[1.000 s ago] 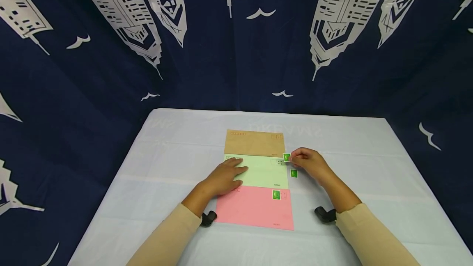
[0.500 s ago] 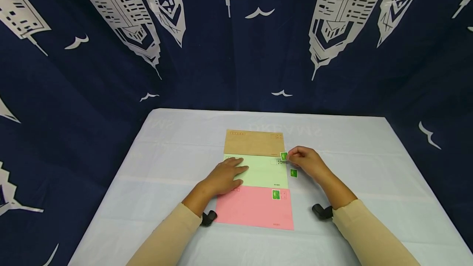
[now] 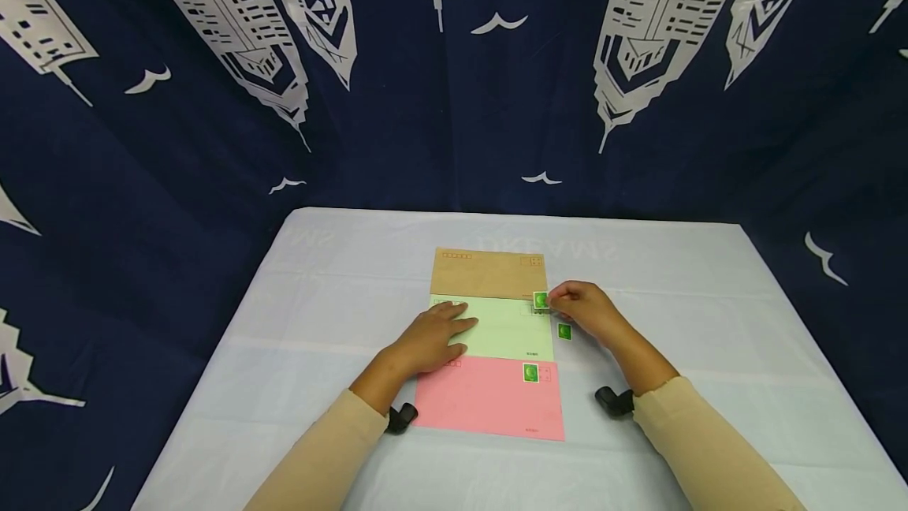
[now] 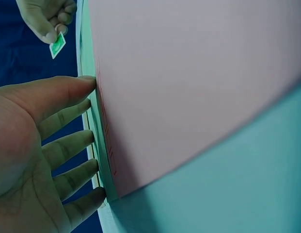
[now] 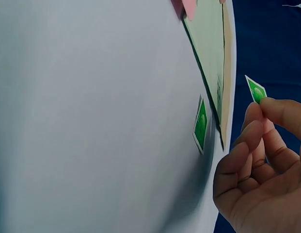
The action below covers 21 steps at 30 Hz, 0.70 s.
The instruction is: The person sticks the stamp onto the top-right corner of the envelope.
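Observation:
My right hand [image 3: 587, 309] pinches a green postage stamp [image 3: 541, 300] between thumb and forefinger, over the upper right corner of the light green envelope [image 3: 507, 337]. In the right wrist view this stamp [image 5: 257, 90] stands tilted in the fingertips. With fingers spread, my left hand [image 3: 428, 340] rests on the left part of the green envelope, its thumb by the upper edge of the pink envelope [image 3: 489, 404]. One stamp [image 3: 530, 373] sits on the pink envelope's upper right. Another stamp [image 3: 564, 331] lies on the table, right of the green envelope.
A brown envelope [image 3: 489, 274] lies behind the green one, their edges meeting or overlapping. All lie on a table with a white cloth [image 3: 340, 290]. A dark blue curtain [image 3: 397, 140] with white building prints hangs behind. Black devices [image 3: 614, 401] are worn at both wrists.
My right hand has moved slightly left with the pinched stamp, from the green envelope's right edge to over its upper right corner. My left hand stays in place.

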{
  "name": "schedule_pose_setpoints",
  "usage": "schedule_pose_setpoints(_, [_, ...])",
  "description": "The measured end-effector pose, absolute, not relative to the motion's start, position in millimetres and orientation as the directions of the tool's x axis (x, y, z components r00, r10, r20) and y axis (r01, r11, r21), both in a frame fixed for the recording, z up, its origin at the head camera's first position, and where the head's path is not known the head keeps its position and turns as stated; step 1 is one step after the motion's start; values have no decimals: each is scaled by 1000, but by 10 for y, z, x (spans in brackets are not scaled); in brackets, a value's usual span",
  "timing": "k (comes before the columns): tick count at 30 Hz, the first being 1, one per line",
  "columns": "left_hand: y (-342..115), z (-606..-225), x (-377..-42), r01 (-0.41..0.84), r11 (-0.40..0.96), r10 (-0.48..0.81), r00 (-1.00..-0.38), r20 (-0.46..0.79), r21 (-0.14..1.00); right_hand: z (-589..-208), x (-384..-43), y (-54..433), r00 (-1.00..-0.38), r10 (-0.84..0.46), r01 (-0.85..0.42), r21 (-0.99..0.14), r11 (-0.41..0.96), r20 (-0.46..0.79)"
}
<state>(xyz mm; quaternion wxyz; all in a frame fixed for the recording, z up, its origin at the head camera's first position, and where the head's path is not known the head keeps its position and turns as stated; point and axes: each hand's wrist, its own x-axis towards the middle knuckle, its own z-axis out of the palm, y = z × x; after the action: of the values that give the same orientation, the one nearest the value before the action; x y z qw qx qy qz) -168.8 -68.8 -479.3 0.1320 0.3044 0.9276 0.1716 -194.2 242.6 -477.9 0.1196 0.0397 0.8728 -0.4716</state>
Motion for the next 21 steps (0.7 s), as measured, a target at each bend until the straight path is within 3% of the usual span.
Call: schedule_pose_setpoints(21, [-687,-4790,-1704,511,761,606,-779,-159,400,-4826,-1978,2300,-956,-51,197,-761,618,-290])
